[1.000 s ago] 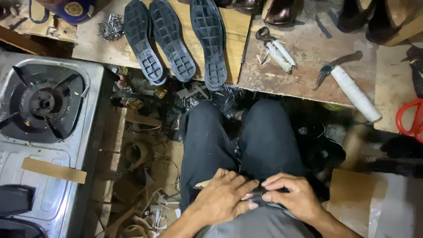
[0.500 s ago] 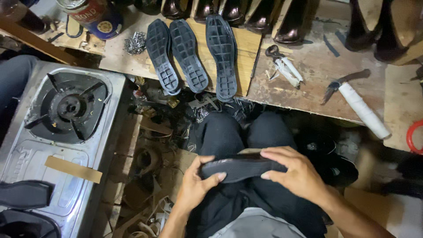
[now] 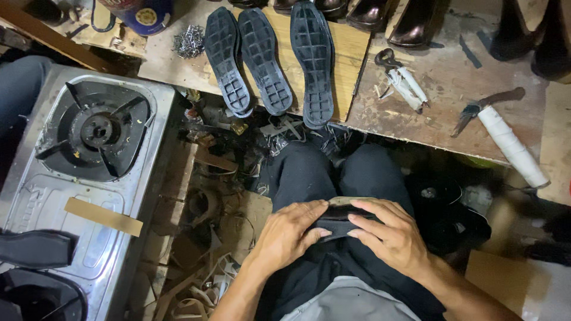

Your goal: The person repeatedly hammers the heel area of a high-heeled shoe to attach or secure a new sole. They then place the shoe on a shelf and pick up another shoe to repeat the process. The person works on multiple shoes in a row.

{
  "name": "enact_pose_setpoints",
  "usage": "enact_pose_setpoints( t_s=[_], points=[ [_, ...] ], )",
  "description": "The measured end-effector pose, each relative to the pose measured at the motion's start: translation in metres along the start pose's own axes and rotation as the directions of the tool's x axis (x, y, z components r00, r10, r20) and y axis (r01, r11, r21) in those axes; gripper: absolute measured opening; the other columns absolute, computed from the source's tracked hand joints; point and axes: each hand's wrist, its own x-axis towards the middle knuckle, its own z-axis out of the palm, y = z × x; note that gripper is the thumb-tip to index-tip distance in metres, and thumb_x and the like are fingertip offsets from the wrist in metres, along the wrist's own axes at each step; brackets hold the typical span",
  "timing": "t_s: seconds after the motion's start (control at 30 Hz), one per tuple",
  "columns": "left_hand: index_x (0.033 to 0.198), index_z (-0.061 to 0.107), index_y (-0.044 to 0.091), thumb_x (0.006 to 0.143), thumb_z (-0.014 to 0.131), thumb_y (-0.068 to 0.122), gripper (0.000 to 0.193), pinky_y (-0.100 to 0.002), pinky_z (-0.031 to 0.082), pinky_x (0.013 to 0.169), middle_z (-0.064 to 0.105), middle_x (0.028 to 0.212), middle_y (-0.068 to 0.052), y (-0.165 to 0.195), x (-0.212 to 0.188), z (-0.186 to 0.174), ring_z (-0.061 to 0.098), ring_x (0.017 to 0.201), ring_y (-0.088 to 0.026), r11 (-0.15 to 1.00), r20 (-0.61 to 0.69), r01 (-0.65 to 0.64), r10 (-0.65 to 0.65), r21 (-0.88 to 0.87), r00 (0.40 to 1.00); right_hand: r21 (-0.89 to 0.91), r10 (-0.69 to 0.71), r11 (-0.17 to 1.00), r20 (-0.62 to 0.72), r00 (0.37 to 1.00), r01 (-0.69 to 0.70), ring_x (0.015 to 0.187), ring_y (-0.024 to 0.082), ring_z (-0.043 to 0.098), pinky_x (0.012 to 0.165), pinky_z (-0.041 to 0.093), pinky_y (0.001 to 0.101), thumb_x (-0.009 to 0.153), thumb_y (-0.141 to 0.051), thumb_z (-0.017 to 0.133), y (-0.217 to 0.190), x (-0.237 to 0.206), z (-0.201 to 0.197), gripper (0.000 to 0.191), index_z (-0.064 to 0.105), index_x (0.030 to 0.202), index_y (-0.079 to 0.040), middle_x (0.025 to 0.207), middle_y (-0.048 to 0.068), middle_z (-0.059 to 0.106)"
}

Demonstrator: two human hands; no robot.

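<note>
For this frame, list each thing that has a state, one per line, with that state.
Dark shoe sole: held over the lap between both hands.
Left hand: fingers closed on the sole.
Right hand: fingers closed on the sole.
Three black soles: lying tread up on the wooden board.
Gas stove: burner unlit, nothing on it.
White-handled knife: lying flat on the bench.

dark sole [image 3: 336,221] mostly covered by both hands, boots [image 3: 416,21] cut off at top edge

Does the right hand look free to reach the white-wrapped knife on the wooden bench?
Probably not yet: the right hand is holding a dark sole piece with the left hand; nothing blocks the white-wrapped knife.
</note>
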Motion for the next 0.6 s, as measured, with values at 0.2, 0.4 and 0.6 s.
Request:
enact_pose_setpoints(
  t_s=[0.2, 0.4, 0.6],
  points=[
    [0.129, 0.065, 0.001, 0.088, 0.077, 0.024, 0.049, -0.042, 0.055, 0.09, 0.07, 0.127, -0.017, -0.004, -0.001, 0.002, 0.068, 0.108, -0.036, 1.0, 0.031, 0.014, -0.014, -0.013, 0.999, 0.069, 0.17, 0.983, 0.033, 0.985, -0.171, 0.105, 0.029, 0.071, 0.09, 0.055, 0.0401, 0.068, -0.012, 0.086, 0.003, -0.005, 0.004, 0.024, 0.072, 0.084, -0.004, 0.111, 0.01, 0.074],
    [0.128, 0.068, 0.003, 0.088, 0.076, 0.022, 0.045, -0.042, 0.055, 0.094, 0.07, 0.126, -0.016, -0.004, -0.007, 0.013, 0.069, 0.108, -0.035, 0.994, -0.033, -0.102, 0.103, 0.043, 0.994, 0.203, 0.236, 0.953, -0.043, 0.971, -0.223, 0.096, 0.023, 0.076, 0.084, 0.06, 0.0355, 0.067, -0.008, 0.087, 0.006, -0.013, 0.011, 0.021, 0.07, 0.077, -0.003, 0.099, 0.011, 0.077],
    [0.124, 0.069, 0.004, 0.086, 0.077, 0.019, 0.041, -0.041, 0.055, 0.09, 0.072, 0.125, -0.013, 0.002, -0.015, 0.017, 0.07, 0.11, -0.032, 0.986, -0.061, -0.138, 0.144, 0.093, 0.988, 0.418, 0.565, 0.716, 0.122, 0.816, -0.559, 0.091, 0.017, 0.077, 0.073, 0.066, 0.0325, 0.058, -0.003, 0.091, 0.011, -0.015, 0.016, 0.03, 0.067, 0.074, 0.0, 0.09, 0.01, 0.079]
  ],
)
